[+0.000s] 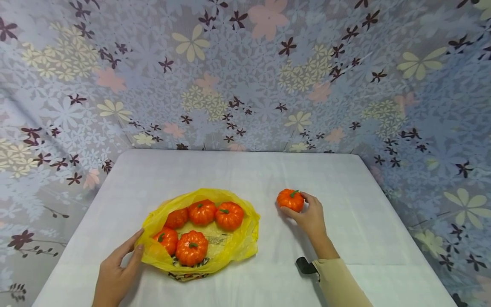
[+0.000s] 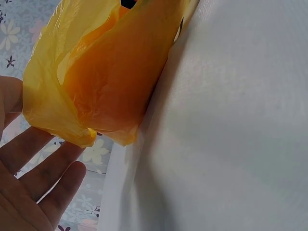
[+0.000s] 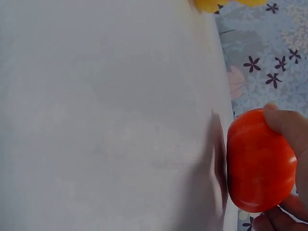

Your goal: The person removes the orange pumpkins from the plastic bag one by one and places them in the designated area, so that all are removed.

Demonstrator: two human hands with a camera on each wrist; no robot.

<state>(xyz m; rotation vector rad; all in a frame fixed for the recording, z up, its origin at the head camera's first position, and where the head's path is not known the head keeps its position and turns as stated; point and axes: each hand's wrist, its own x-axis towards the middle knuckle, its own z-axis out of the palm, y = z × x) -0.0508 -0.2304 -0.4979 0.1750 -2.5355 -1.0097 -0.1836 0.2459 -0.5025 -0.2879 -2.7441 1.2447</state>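
Observation:
A yellow plastic bag [image 1: 245, 247] lies with its mouth wide on the white table, and several small orange pumpkins [image 1: 192, 248] with green stems sit inside it. My left hand [image 1: 116, 270] touches the bag's left rim, its fingers fairly straight and spread; in the left wrist view, fingertips pass behind the thin plastic [image 2: 53, 110]. To the right of the bag, my right hand [image 1: 312, 217] grips another orange pumpkin [image 1: 289, 199] between thumb and fingers. That pumpkin [image 3: 260, 163] is at or just above the tabletop; I cannot tell whether it touches.
White cloth covers the table [image 1: 368, 221]. Floral fabric [image 1: 245, 76] hangs behind its far edge and along the sides. A black object [image 1: 305, 265] shows at the right sleeve's cuff [image 1: 337, 277].

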